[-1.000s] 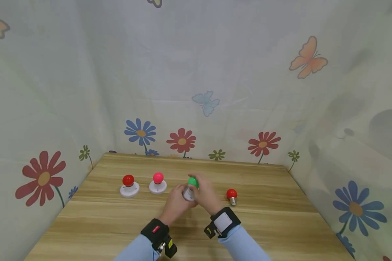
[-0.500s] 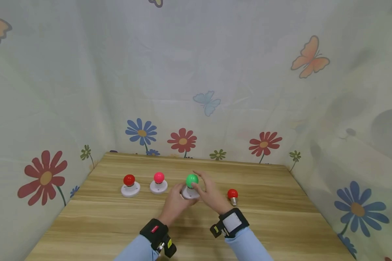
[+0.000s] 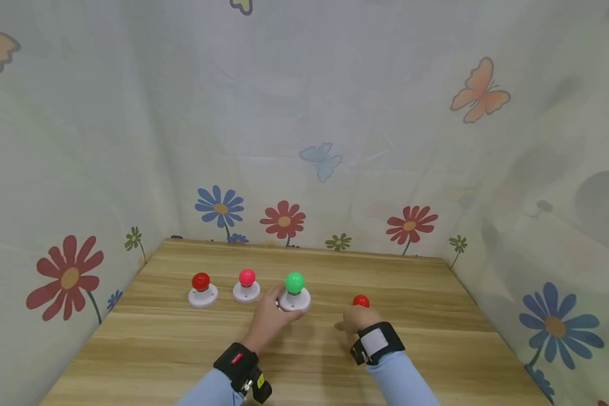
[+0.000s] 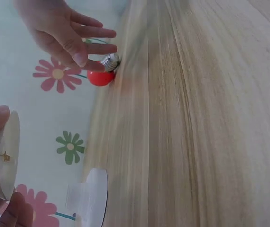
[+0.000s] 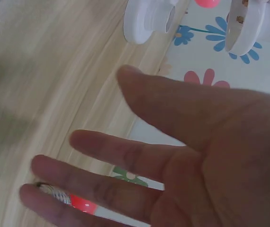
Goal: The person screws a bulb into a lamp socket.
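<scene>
My left hand (image 3: pixel 271 317) grips a round white lamp holder (image 3: pixel 294 301) by its rim, tilted and raised off the table. A green bulb (image 3: pixel 295 283) sits screwed into it. In the left wrist view the underside of the lamp holder (image 4: pixel 11 156) shows a brass contact. My right hand (image 3: pixel 359 320) reaches beside a loose red bulb (image 3: pixel 361 301), with fingers spread and nothing between them. In the right wrist view, fingers cross in front of that red bulb (image 5: pixel 82 203) and its metal screw cap, which lies on the table.
On the left of the wooden table (image 3: pixel 182 349) stand a lamp holder (image 3: pixel 203 298) with a red bulb and another lamp holder (image 3: pixel 246 292) with a pink bulb. The right wrist view shows a bulbless lamp holder (image 5: pixel 142 21). A flowered cloth (image 3: pixel 335 113) hangs around the table.
My right hand has let go of the green bulb and moved right to the loose red bulb. The left hand keeps holding the lamp holder in nearly the same place.
</scene>
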The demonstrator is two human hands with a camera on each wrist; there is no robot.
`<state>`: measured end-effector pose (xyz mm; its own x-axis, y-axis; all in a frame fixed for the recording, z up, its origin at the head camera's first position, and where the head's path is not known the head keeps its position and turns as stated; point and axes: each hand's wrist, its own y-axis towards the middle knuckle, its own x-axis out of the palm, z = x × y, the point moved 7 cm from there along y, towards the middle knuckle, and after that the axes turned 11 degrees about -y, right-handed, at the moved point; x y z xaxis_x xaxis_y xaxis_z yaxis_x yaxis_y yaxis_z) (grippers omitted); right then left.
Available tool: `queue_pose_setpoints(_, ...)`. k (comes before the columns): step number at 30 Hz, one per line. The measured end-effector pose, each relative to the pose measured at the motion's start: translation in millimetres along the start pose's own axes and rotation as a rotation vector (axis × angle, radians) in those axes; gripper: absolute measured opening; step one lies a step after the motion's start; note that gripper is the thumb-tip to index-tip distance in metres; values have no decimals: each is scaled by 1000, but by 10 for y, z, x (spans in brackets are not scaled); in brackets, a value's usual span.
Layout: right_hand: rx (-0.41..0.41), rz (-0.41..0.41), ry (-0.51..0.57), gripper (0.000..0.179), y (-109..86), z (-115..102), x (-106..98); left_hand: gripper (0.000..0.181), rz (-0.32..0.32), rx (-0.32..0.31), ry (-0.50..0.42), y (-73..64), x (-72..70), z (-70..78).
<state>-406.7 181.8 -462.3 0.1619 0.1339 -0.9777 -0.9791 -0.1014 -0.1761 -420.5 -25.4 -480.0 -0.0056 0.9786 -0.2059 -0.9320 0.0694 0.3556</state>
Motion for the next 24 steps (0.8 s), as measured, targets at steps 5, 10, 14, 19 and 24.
queue_pose_setpoints(5,-35,27,22,31,-45,-42,-26,73,87,-19,65,4,-183,-61)
queue_pose_setpoints(10,-35,45,32,33,-70,-59,-59,73,237,-89,164,-7,-643,-70)
queue_pose_setpoints(14,-14,57,34,35,-79,-48,-37,70,298,-79,201,-35,-1024,-140)
queue_pose_setpoints(19,7,59,31,36,-100,-36,-21,64,278,-51,245,-72,-1269,-357)
queue_pose_setpoints(24,2,48,41,36,-106,-48,-41,70,211,-102,278,-102,-1296,-578)
